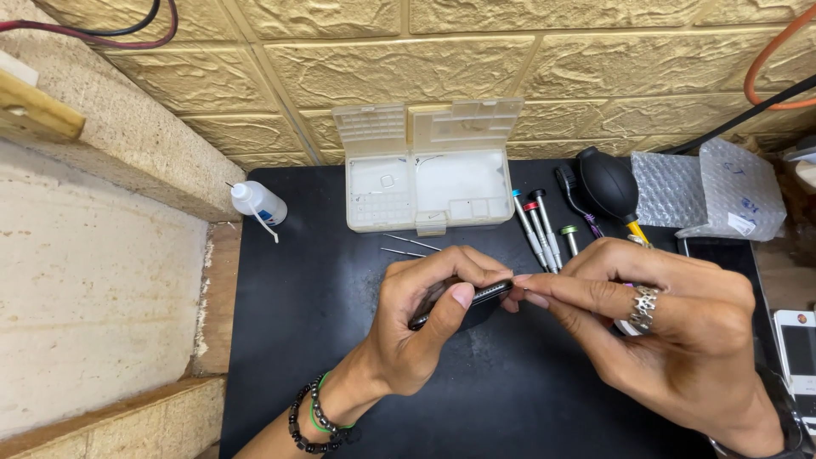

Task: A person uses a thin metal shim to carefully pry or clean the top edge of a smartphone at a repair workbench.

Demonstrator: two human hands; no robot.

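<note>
Right now my left hand [416,327] grips the phone [463,303] edge-up above the black worktop [340,340], thumb across its near face and fingers [442,263] curled over the far side. Its long axis runs from lower left up to the right, ending at my right hand [671,327]. That hand's fingertips [531,289] are pinched together right at the phone's upper-right end, touching it; whether they clamp some small tool I cannot tell. So the phone lies just left of my right fingers. Screwdrivers [540,229] lie behind, near the parts box [429,183].
</note>
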